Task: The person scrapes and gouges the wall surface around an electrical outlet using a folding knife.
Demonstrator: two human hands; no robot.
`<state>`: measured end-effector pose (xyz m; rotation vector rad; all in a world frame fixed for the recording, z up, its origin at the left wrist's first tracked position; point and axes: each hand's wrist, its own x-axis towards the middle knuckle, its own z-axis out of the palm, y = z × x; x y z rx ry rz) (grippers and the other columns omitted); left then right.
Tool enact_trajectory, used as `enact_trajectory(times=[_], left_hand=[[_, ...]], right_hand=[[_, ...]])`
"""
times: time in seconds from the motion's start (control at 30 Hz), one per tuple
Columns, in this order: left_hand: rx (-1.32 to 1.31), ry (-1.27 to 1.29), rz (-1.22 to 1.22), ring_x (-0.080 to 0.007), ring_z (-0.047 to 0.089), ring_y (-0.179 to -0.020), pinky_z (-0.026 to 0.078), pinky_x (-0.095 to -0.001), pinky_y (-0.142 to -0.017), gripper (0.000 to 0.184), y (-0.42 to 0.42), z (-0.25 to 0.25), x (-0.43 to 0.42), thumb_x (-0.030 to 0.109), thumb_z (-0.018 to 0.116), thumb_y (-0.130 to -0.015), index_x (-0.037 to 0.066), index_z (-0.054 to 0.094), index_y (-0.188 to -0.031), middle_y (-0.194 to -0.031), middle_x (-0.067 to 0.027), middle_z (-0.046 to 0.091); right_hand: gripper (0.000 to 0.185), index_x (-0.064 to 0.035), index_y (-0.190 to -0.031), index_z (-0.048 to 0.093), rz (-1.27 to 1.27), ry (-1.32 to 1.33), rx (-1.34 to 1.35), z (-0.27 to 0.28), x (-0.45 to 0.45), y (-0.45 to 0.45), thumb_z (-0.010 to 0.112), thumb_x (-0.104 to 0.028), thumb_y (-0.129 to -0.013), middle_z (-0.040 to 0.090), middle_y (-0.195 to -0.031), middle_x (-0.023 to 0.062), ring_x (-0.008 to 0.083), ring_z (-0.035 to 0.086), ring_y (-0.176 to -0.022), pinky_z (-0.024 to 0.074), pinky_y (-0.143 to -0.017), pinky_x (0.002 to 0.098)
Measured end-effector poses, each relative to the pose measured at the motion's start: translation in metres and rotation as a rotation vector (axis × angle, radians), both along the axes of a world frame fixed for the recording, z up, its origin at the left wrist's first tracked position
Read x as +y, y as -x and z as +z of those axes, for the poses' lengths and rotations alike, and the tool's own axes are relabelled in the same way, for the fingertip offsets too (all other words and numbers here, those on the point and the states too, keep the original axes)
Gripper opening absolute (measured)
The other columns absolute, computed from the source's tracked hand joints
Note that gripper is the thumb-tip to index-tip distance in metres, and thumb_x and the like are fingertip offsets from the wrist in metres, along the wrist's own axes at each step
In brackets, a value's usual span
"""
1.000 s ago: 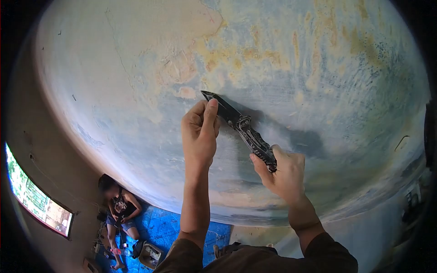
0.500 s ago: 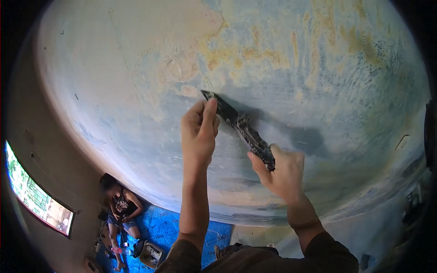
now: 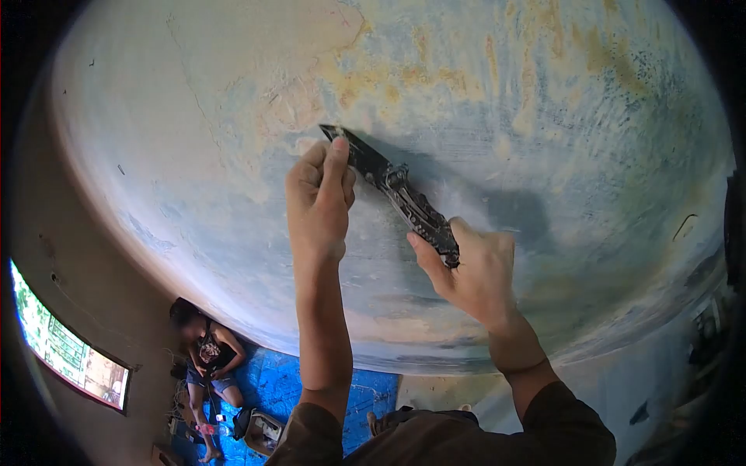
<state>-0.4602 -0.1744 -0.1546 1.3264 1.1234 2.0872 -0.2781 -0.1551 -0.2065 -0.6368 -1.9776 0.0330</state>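
A dark folding knife (image 3: 420,208), its blade out and pale specks on its handle, slants across the middle of the head view. My right hand (image 3: 472,272) is closed around the butt of the handle. Near the tip, my left hand (image 3: 320,194) pinches the black blade between thumb and fingers. Behind both hands is a painted wall (image 3: 435,311) in blue-grey, cream and yellow, with rough, cracked patches. The blade tip lies over a pale patch of it; whether it touches the surface I cannot tell.
At the lower left a person (image 3: 214,353) sits on a blue tarp (image 3: 373,392), beside a bin (image 3: 263,431) with things in it. A bright window (image 3: 70,346) is set in the brown side wall (image 3: 101,287). Dark clutter lines the right edge.
Both hands and the knife have shifted up and to the left, the blade tip moving with them. The grip of each hand looks the same.
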Motion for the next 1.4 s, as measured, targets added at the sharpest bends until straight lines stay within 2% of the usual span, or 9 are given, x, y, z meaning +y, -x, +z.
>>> enact_trajectory(times=[0.3, 0.4, 0.6, 0.7, 0.8, 1.0, 1.2, 1.3, 1.4], left_hand=[[-0.039, -0.002, -0.053, -0.0010, 0.027, -0.049, 0.018, -0.0223, -0.044, 0.033, 0.001, -0.010, 0.001, 0.024, 0.056, -0.101, 0.011, 0.048, -0.072, -0.057, 0.0090, 0.034], [0.003, -0.008, -0.064, -0.0013, 0.027, -0.049, 0.018, -0.0223, -0.044, 0.033, 0.007, 0.008, 0.004, 0.024, 0.056, -0.101, 0.011, 0.048, -0.072, -0.057, 0.0088, 0.034], [0.048, 0.029, -0.006, -0.0008, 0.027, -0.049, 0.019, -0.0211, -0.044, 0.033, 0.004, 0.000, -0.003, 0.027, 0.055, -0.102, 0.011, 0.049, -0.073, -0.057, 0.0086, 0.035], [0.024, 0.063, -0.034, -0.0003, 0.027, -0.049, 0.018, -0.0206, -0.044, 0.032, 0.005, -0.016, -0.003, 0.027, 0.055, -0.102, 0.011, 0.050, -0.074, -0.057, 0.0087, 0.036], [0.004, 0.051, -0.081, -0.0004, 0.027, -0.049, 0.018, -0.0205, -0.044, 0.032, 0.004, -0.017, -0.001, 0.027, 0.055, -0.102, 0.011, 0.051, -0.075, -0.057, 0.0089, 0.036], [0.027, 0.003, -0.161, 0.0002, 0.026, -0.046, 0.016, -0.0193, -0.042, 0.023, 0.013, 0.011, 0.008, 0.024, 0.055, -0.100, 0.010, 0.055, -0.083, -0.058, 0.0089, 0.037], [0.051, 0.035, -0.105, -0.0013, 0.026, -0.050, 0.019, -0.0215, -0.044, 0.032, 0.004, 0.000, -0.002, 0.027, 0.055, -0.102, 0.011, 0.050, -0.075, -0.057, 0.0085, 0.036], [0.049, 0.051, -0.097, -0.0014, 0.027, -0.050, 0.020, -0.0215, -0.044, 0.032, 0.000, -0.008, -0.001, 0.027, 0.055, -0.102, 0.011, 0.050, -0.074, -0.057, 0.0079, 0.037], [0.037, 0.042, -0.116, -0.0014, 0.027, -0.049, 0.020, -0.0216, -0.044, 0.031, 0.002, -0.006, 0.000, 0.026, 0.055, -0.102, 0.011, 0.051, -0.075, -0.057, 0.0078, 0.037]], right_hand=[[0.037, -0.0048, -0.064, 0.053, -0.029, 0.017, -0.003, -0.017, -0.005, 0.001, 0.074, -0.026, -0.086, 0.058, -0.049, 0.0064, 0.0215, 0.057, -0.038, 0.0402, -0.040, 0.0312], [0.043, -0.0038, -0.065, 0.055, -0.040, -0.031, 0.043, -0.011, 0.006, 0.012, 0.069, -0.037, -0.088, 0.047, -0.040, 0.0057, 0.0214, 0.049, -0.030, 0.0357, -0.033, 0.0338], [0.042, -0.0035, -0.067, 0.056, 0.003, -0.021, 0.078, -0.017, -0.005, 0.015, 0.070, -0.036, -0.088, 0.048, -0.040, 0.0061, 0.0226, 0.050, -0.031, 0.0361, -0.033, 0.0339], [0.035, -0.0051, -0.066, 0.054, -0.027, 0.038, -0.019, -0.030, -0.012, 0.008, 0.074, -0.025, -0.086, 0.061, -0.052, 0.0053, 0.0210, 0.057, -0.039, 0.0409, -0.040, 0.0310], [0.041, -0.0035, -0.067, 0.055, -0.021, 0.005, 0.048, -0.040, -0.003, 0.011, 0.071, -0.035, -0.087, 0.049, -0.042, 0.0059, 0.0227, 0.050, -0.031, 0.0364, -0.034, 0.0338], [0.041, -0.0037, -0.066, 0.054, -0.014, -0.024, 0.097, -0.007, 0.004, 0.011, 0.071, -0.034, -0.087, 0.048, -0.042, 0.0052, 0.0220, 0.050, -0.031, 0.0358, -0.033, 0.0330], [0.037, -0.0056, -0.065, 0.052, -0.064, 0.031, 0.011, -0.015, -0.013, 0.009, 0.074, -0.025, -0.086, 0.059, -0.050, 0.0058, 0.0223, 0.056, -0.038, 0.0405, -0.040, 0.0325], [0.041, -0.0044, -0.065, 0.053, -0.018, -0.027, 0.090, -0.034, -0.004, 0.009, 0.071, -0.034, -0.087, 0.048, -0.041, 0.0040, 0.0205, 0.049, -0.030, 0.0340, -0.033, 0.0335], [0.040, -0.0046, -0.066, 0.053, -0.044, -0.007, 0.039, -0.029, -0.004, 0.005, 0.071, -0.034, -0.087, 0.047, -0.041, 0.0041, 0.0209, 0.049, -0.031, 0.0344, -0.033, 0.0338]])
